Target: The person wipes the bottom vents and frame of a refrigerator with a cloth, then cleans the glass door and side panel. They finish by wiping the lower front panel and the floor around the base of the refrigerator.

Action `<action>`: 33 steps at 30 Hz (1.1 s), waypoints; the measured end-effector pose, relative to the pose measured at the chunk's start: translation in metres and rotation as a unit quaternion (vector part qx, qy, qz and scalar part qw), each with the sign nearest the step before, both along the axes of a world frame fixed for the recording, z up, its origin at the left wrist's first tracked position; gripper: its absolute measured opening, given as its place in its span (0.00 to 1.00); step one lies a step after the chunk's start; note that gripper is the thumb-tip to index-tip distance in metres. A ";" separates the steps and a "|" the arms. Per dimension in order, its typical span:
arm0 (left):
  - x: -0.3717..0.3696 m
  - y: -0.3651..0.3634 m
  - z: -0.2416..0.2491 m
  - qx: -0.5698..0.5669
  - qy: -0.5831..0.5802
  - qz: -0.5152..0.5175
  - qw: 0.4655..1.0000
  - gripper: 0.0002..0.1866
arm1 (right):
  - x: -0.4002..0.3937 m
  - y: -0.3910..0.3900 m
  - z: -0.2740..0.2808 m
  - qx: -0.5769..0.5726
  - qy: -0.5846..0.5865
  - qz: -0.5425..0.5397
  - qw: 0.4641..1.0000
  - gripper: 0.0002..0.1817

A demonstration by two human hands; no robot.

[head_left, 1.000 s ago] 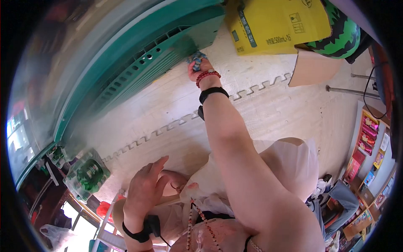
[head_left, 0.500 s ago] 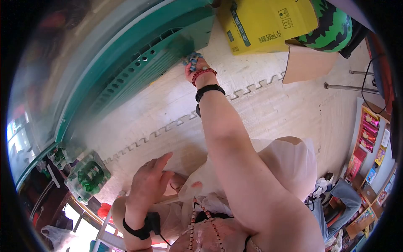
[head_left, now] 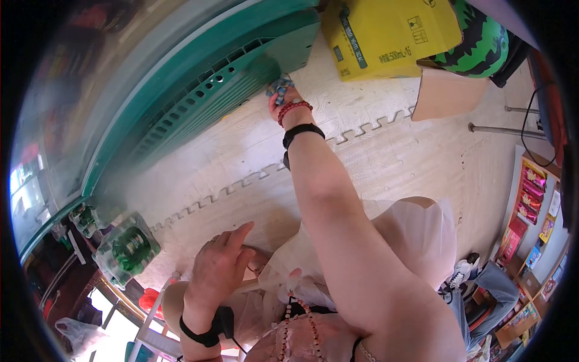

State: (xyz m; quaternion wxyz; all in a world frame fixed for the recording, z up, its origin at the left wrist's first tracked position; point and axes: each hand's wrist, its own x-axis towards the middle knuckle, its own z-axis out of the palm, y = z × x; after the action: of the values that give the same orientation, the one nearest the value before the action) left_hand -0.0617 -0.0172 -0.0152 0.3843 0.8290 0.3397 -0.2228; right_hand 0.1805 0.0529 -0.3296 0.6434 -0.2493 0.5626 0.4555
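Note:
My right hand (head_left: 283,102) is stretched far forward, closed on a crumpled blue-grey cloth (head_left: 279,87). The cloth is beside the lower face of a green appliance (head_left: 241,75) with rows of vent holes. A red bead bracelet and a black band are on that wrist. My left hand (head_left: 222,262) is near my lap with fingers apart and holds nothing; a black strap with a small device is on its wrist. Under both hands lies a pale floor of interlocking mats (head_left: 241,163).
A yellow carton (head_left: 386,36) and a green striped ball (head_left: 473,45) are at the top right. Wrapped green bottles (head_left: 129,250) stand at the left. Shelves of packets (head_left: 531,199) and another person's legs (head_left: 488,295) are at the right.
The whole view has shifted slightly, with the carton and appliance a little further right. My right hand still grips the cloth near the appliance, and my left hand stays open.

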 end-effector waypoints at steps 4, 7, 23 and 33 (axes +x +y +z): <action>-0.009 0.003 -0.004 -0.003 -0.004 0.010 1.000 0.22 | -0.037 0.006 0.019 0.031 0.029 0.034 0.998 0.07; -0.023 0.004 -0.014 0.014 -0.020 0.036 0.999 0.24 | -0.056 0.010 0.013 0.107 0.062 0.023 0.992 0.08; -0.025 0.003 -0.007 0.009 -0.036 0.040 0.999 0.24 | 0.003 0.018 -0.019 -0.242 -0.544 0.373 0.712 0.11; -0.033 0.000 -0.004 0.015 -0.018 0.060 0.998 0.24 | -0.104 0.018 -0.097 -0.060 -0.565 0.375 0.733 0.09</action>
State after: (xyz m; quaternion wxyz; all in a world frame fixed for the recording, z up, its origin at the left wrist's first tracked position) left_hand -0.0944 -0.0172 -0.0187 0.3906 0.8166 0.3854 -0.1790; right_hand 0.0761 0.0708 -0.4270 0.6037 -0.6892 -0.0172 0.4003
